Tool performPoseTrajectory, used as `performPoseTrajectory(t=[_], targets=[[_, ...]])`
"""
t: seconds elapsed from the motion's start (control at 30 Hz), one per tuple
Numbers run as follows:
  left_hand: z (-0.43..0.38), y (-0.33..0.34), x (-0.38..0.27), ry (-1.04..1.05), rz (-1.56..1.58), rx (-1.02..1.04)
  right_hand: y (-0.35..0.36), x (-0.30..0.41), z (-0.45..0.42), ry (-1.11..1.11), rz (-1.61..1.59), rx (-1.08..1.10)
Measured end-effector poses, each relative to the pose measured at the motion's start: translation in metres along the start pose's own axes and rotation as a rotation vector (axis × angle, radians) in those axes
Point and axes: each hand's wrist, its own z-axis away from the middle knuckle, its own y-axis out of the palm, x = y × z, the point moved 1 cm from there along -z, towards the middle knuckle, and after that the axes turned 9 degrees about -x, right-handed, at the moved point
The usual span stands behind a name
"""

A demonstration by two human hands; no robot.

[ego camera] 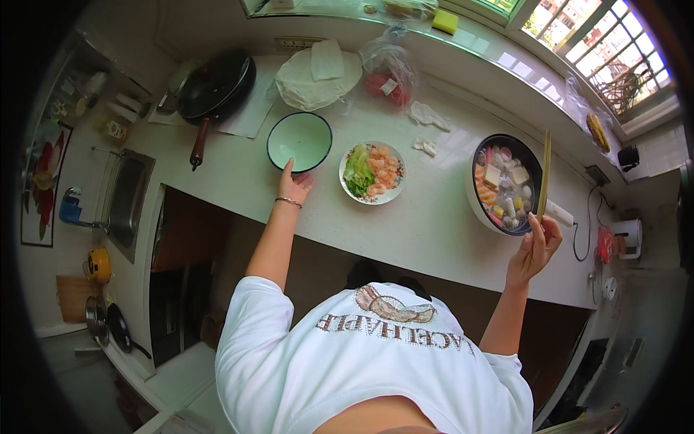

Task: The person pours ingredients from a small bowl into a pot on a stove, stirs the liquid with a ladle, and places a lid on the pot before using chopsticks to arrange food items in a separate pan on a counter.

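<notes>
My left hand (295, 184) grips the near rim of an enamel bowl (300, 142), pale green inside with a dark blue rim and nothing in it. In my right hand (537, 244) is a pair of long wooden chopsticks (545, 173), their tips pointing away from me beside the pot. The electric pot (474, 203), with a white handle, holds tofu pieces, meatballs, corn and other food in broth. Between the bowl and the pot, a floral-edged plate (374, 199) carries peeled shrimp (384, 168) and chopped green vegetables (358, 171).
Behind the bowl are a black frying pan (217, 87), a cloth-covered round thing (309, 81) and a plastic bag (390, 65) with red contents. Crumpled tissues (428, 115) lie behind the plate. A sink (130, 200) is at the left; a cord (588, 228) runs right of the pot.
</notes>
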Motion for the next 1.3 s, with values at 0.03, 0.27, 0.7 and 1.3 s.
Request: performPoseTrajectory(t=[0.03, 0.27, 0.7, 1.3], targets=[[-0.015, 0.002, -0.001, -0.046, 0.061, -0.011, -0.013, -0.005, 0.002, 0.030, 0.027, -0.026], [-0.069, 0.007, -0.009, 0.033, 0.226, 0.047, -0.073, -0.048, 0.022, 0.308, -0.102, -0.211], [0.177, 0.025, 0.068, 0.062, 0.152, 0.483, -0.084, -0.232, -0.010, 0.908, -0.435, -0.047], [0.443, -0.021, 0.398, 0.351, 0.380, 0.164, -0.039, -0.342, -0.041, 0.660, -0.759, 0.782]])
